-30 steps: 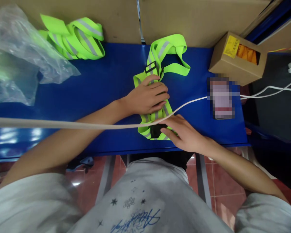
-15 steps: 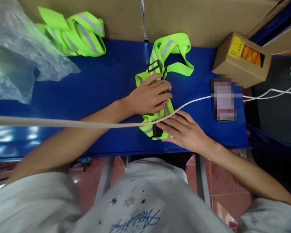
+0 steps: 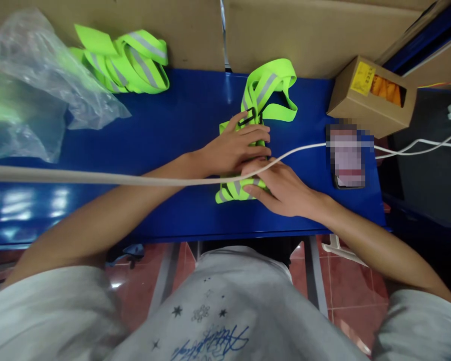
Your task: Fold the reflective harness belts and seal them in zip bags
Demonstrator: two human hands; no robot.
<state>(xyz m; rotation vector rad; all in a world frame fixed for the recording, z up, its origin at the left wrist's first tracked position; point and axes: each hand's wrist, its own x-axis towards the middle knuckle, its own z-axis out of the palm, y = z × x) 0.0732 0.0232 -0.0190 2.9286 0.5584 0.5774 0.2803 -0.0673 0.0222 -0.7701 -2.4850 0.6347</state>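
A neon-yellow reflective strap with a grey stripe lies partly folded on the blue table, its far end in loose loops. On its middle rests my left hand, palm down, fingers bent over the strap just below a black slide buckle. My right hand grips the folded near end, its thumb on the layers and its fingertips partly hidden beside my left hand. Across both hands in the view runs a white cable.
Another bundle of reflective strap lies at the back left beside clear plastic bags. At the right are a cardboard box with orange contents and a blurred-out phone-like object. Large cardboard boxes stand behind the blue table.
My right hand has moved away from me, up against my left hand, and the strap's near end is folded up with it. My left hand has shifted slightly right.
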